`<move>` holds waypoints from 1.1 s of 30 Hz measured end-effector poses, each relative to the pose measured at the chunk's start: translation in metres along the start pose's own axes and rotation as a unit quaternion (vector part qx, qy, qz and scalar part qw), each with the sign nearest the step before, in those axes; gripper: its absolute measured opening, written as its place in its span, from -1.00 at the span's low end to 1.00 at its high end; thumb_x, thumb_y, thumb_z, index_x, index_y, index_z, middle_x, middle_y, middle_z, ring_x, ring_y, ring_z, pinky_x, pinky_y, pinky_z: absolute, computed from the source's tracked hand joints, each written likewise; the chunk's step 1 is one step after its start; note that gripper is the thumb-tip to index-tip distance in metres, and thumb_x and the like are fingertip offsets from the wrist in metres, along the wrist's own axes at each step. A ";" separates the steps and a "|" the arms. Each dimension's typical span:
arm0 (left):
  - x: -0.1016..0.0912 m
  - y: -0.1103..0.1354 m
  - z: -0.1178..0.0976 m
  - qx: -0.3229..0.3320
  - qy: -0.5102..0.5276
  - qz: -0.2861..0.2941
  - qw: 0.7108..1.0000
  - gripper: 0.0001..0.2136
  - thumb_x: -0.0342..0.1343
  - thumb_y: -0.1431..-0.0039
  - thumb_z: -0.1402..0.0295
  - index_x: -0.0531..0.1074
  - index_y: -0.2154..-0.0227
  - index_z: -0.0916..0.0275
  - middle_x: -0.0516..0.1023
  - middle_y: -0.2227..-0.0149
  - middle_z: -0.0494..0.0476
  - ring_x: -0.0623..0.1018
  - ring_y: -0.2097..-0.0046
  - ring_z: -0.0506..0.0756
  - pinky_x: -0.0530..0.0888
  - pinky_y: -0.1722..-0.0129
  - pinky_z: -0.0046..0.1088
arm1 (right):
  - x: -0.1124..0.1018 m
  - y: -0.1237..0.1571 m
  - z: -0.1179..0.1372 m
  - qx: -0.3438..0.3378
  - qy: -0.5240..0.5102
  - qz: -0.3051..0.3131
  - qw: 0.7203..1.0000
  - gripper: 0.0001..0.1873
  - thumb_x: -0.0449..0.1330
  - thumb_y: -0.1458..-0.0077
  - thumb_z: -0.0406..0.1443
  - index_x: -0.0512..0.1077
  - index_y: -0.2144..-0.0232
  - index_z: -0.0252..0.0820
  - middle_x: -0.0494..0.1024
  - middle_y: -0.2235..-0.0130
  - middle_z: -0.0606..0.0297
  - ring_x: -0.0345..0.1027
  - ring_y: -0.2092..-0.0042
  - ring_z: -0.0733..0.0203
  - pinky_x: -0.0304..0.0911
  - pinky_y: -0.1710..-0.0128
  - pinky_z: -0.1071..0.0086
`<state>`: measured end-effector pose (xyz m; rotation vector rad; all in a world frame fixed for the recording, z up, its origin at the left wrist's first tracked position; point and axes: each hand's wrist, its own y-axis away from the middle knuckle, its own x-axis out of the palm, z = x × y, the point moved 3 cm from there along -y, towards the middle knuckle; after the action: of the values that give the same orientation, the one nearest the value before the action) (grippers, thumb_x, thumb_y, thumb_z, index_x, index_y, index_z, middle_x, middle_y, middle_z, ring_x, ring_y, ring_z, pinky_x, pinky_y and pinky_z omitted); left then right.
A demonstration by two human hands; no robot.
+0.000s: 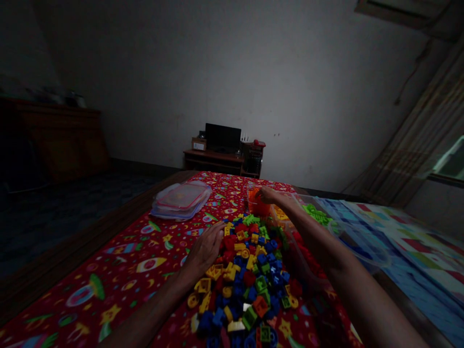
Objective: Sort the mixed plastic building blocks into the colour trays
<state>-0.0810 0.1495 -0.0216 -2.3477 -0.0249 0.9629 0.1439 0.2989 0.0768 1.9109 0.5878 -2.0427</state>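
Observation:
A pile of toy building bricks [250, 270] in yellow, blue, green, red and orange spreads over the red patterned cloth [145, 241]. My left hand [207, 245] lies flat at the pile's left edge, fingers extended and touching the bricks or the cloth beside them. My right hand [267, 195] reaches to a clear container [259, 209] with orange bricks inside; its fingers look pinched together at the rim, and what they hold is hidden. Behind my right forearm sit yellow bricks [281, 213], red bricks [308, 253] and green bricks [317, 213] in clear containers.
Stacked clear lids [181, 199] with coloured rims lie on the cloth at the left. A round-ended clear container [358, 246] with blue bricks stands at the right, on a blue sheet [398, 261]. A desk with a monitor [223, 137] stands against the far wall.

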 end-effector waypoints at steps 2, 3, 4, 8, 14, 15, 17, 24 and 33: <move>0.001 0.000 0.001 0.002 0.000 -0.005 1.000 -0.59 -0.28 -0.29 0.20 0.38 0.00 0.21 0.43 -0.09 0.16 0.38 -0.13 0.14 0.27 -0.18 -0.15 | -0.002 0.000 -0.005 0.016 -0.004 0.000 1.000 -0.72 0.11 -0.15 -0.29 0.42 0.08 -0.19 0.46 0.05 0.19 0.37 0.12 0.17 0.33 0.15 0.29; 0.001 0.000 0.001 0.003 0.001 -0.007 1.000 -0.59 -0.28 -0.29 0.20 0.38 0.01 0.21 0.43 -0.08 0.16 0.38 -0.13 0.14 0.28 -0.18 -0.15 | -0.004 0.000 -0.007 0.023 -0.002 -0.004 1.000 -0.72 0.10 -0.13 -0.36 0.46 0.10 -0.19 0.51 0.09 0.20 0.39 0.16 0.18 0.33 0.18 0.34; 0.001 0.000 0.001 0.004 0.000 -0.007 1.000 -0.59 -0.28 -0.29 0.20 0.38 0.00 0.21 0.43 -0.08 0.16 0.39 -0.12 0.14 0.28 -0.18 -0.15 | -0.005 0.000 -0.010 0.029 -0.001 -0.011 1.000 -0.67 0.08 -0.09 -0.43 0.49 0.11 -0.20 0.55 0.14 0.19 0.41 0.19 0.19 0.33 0.20 0.38; 0.003 -0.001 0.004 0.006 -0.005 0.000 1.000 -0.59 -0.27 -0.29 0.20 0.36 -0.01 0.22 0.42 -0.09 0.17 0.37 -0.14 0.14 0.27 -0.18 -0.15 | -0.006 0.001 -0.010 0.036 0.002 -0.033 0.999 -0.49 0.02 0.07 -0.55 0.50 0.08 -0.25 0.59 0.18 0.13 0.44 0.22 0.18 0.31 0.23 0.42; 0.002 -0.002 0.003 0.005 0.002 -0.004 1.000 -0.59 -0.27 -0.28 0.20 0.40 0.02 0.21 0.45 -0.07 0.17 0.40 -0.11 0.15 0.31 -0.16 -0.14 | -0.001 0.005 0.004 0.008 -0.029 0.016 0.999 -0.51 0.07 0.16 -0.55 0.56 0.18 -0.19 0.62 0.24 0.25 0.46 0.30 0.24 0.30 0.33 0.53; 0.002 -0.002 0.002 0.004 0.003 -0.005 1.000 -0.59 -0.27 -0.28 0.20 0.39 0.01 0.21 0.44 -0.08 0.17 0.40 -0.11 0.15 0.30 -0.16 -0.14 | -0.003 0.005 0.004 0.015 -0.038 0.007 0.999 -0.50 0.06 0.15 -0.54 0.54 0.14 -0.20 0.61 0.23 0.23 0.46 0.30 0.24 0.30 0.34 0.53; 0.002 -0.001 0.002 0.002 0.004 -0.007 1.000 -0.59 -0.26 -0.28 0.20 0.39 0.01 0.21 0.43 -0.09 0.17 0.39 -0.12 0.15 0.29 -0.17 -0.14 | -0.007 0.006 0.001 0.044 -0.051 -0.035 0.997 -0.46 0.04 0.12 -0.54 0.48 0.05 -0.23 0.59 0.18 0.18 0.46 0.26 0.22 0.30 0.32 0.50; 0.003 -0.001 0.003 0.006 -0.004 -0.008 1.000 -0.59 -0.26 -0.28 0.20 0.37 0.00 0.21 0.43 -0.09 0.17 0.39 -0.12 0.14 0.29 -0.17 -0.16 | 0.001 0.005 0.006 0.043 -0.048 -0.047 0.997 -0.47 0.06 0.17 -0.58 0.54 0.14 -0.20 0.59 0.20 0.18 0.44 0.23 0.20 0.28 0.25 0.49; 0.002 -0.002 0.001 0.002 -0.009 0.002 1.000 -0.56 -0.29 -0.27 0.18 0.39 0.01 0.25 0.43 -0.08 0.20 0.38 -0.13 0.16 0.28 -0.18 -0.15 | -0.016 0.028 0.006 0.071 -0.043 -0.106 0.991 -0.42 -0.04 0.10 -0.58 0.43 0.01 -0.39 0.57 0.18 0.03 0.41 0.24 0.22 0.26 0.24 0.45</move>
<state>-0.0796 0.1519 -0.0220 -2.3364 -0.0265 0.9849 0.1534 0.2708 0.0901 1.8971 0.6662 -2.3438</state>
